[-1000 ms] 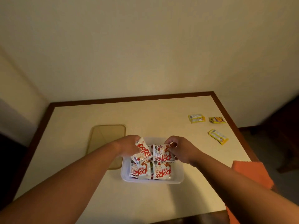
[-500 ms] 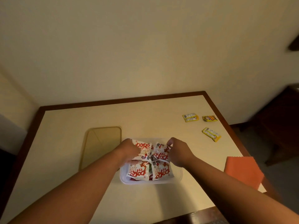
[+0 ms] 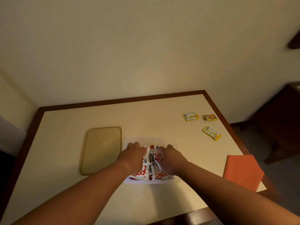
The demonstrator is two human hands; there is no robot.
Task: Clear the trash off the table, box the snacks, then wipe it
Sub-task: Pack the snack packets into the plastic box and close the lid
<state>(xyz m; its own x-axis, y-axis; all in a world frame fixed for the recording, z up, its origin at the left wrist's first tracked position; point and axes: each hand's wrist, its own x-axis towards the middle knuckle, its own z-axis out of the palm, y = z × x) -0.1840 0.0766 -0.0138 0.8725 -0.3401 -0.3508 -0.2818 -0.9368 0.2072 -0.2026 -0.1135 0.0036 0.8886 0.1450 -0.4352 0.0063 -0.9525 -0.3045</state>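
Red-and-white snacks: where do we have them?

We have them in the clear box, near the front middle of the bench, laid side by side.

And our hands?

Both are in the box, on top of the packets. Our left hand lies over the left packets with its fingers curled down round their far end; our right hand is clamped the same way on the right ones. The two hands are near each other, not touching, with a strip of packets showing between them.

What else do we see on the bench?

An amber lid lies flat just beside the box, on its left. Three yellow wrappers lie well apart from the box near the far right corner, two side by side and one nearer to us. An orange cloth lies at the right edge, nearer to us than the wrappers.
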